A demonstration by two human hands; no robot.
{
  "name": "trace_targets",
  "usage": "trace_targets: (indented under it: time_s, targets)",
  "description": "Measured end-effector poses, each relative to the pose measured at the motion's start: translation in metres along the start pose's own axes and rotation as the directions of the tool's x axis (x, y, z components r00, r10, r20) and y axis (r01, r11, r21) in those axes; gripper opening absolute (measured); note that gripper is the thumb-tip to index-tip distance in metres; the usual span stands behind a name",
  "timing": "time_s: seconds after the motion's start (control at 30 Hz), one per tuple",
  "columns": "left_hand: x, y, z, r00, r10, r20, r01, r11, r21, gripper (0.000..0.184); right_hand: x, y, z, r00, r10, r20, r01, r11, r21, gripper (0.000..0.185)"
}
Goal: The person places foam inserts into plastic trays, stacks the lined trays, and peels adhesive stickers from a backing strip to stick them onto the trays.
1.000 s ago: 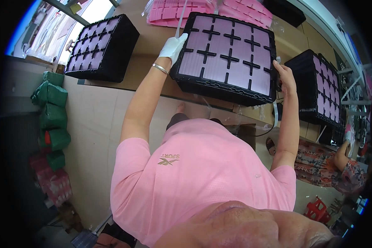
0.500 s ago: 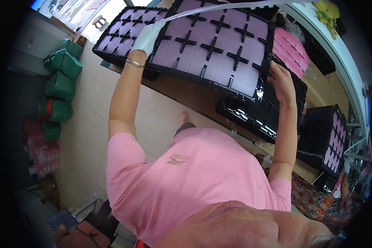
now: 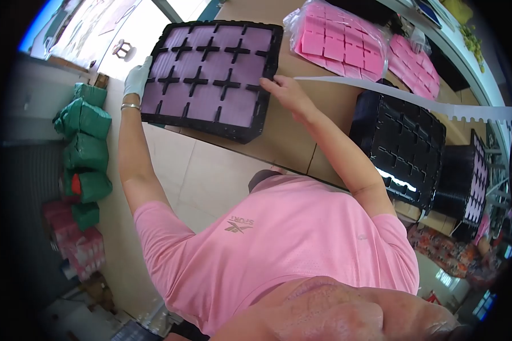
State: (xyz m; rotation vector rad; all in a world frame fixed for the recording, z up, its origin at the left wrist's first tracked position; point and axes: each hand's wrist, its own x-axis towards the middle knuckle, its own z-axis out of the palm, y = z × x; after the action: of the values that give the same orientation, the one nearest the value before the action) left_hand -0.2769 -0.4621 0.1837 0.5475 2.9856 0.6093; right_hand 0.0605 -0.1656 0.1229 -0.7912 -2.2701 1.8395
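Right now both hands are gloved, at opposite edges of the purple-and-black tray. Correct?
Not quite: the head view shows a white glove on the left hand only; the right hand is bare. The rest stands: the hands are at opposite edges of the purple-and-black tray.
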Motion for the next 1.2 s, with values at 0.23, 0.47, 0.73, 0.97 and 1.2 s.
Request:
trace_targets:
  time_s: [0.23,0.47,0.73,0.97,1.2]
  targets:
    - [0.050,-0.020,0.028,0.999,0.032,-0.017,-0.028,0.983,0.181,0.080,-0.012,-0.033,0.028,0.994,-0.109,0.018,0.105,0.885,-0.454,0.084]
    - [0.060,-0.032,0.051,0.976,0.201,0.085,-0.218,0.919,0.327,0.074,-0.021,-0.044,0.016,0.996,-0.016,0.091,0.064,0.836,-0.546,0.085]
    - [0.108,-0.067,0.086,0.761,0.648,0.013,-0.614,0.714,0.335,0.039,-0.054,0.005,-0.015,0.923,-0.362,-0.130,0.330,0.919,-0.218,0.052]
    - [-0.018,0.088,0.024,0.898,0.239,-0.370,-0.324,0.927,-0.187,0.053,-0.185,0.051,-0.164,0.244,-0.289,-0.926,0.443,0.882,-0.159,0.014]
    - [-0.171,0.370,0.023,0.667,0.722,-0.182,-0.677,0.485,-0.554,0.029,-0.142,0.042,-0.244,0.631,-0.279,-0.724,0.690,0.628,0.360,0.039]
